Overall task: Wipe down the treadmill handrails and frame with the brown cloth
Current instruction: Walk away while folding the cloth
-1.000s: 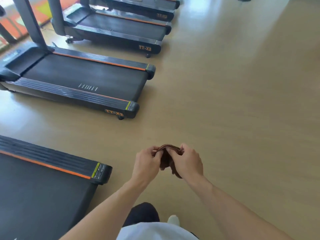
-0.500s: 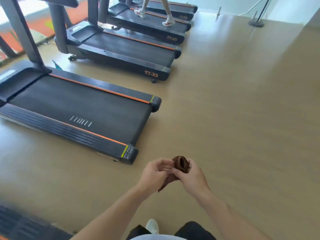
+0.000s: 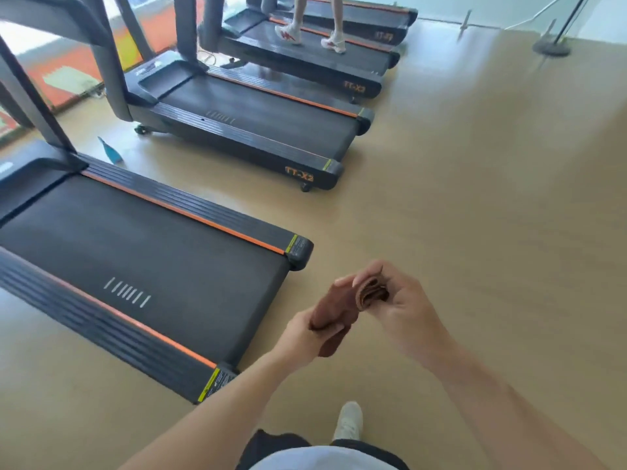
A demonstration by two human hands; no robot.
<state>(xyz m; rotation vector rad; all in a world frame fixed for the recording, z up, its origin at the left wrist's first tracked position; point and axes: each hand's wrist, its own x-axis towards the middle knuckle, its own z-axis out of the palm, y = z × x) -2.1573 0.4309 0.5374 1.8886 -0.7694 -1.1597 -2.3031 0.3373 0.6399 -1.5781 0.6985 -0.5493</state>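
A folded brown cloth (image 3: 339,307) is held between both hands above the tan floor. My left hand (image 3: 307,334) grips its lower end. My right hand (image 3: 395,300) pinches the bunched upper folds. The nearest treadmill (image 3: 146,266), black with orange stripes, lies to the left, its rear end close to my hands. Its dark upright post (image 3: 37,106) rises at the far left, with part of a handrail (image 3: 54,15) at the top left corner.
A second treadmill (image 3: 254,130) stands beyond the first. On a third treadmill (image 3: 322,59) a person's legs (image 3: 312,25) in white shoes are walking. A post base (image 3: 551,47) stands at top right. Open tan floor (image 3: 492,215) spreads to the right. My white shoe (image 3: 349,420) is below.
The view has advanced along the row and tilted up, bringing the nearest treadmill beside me. My hands have drawn apart, stretching the cloth out between them.
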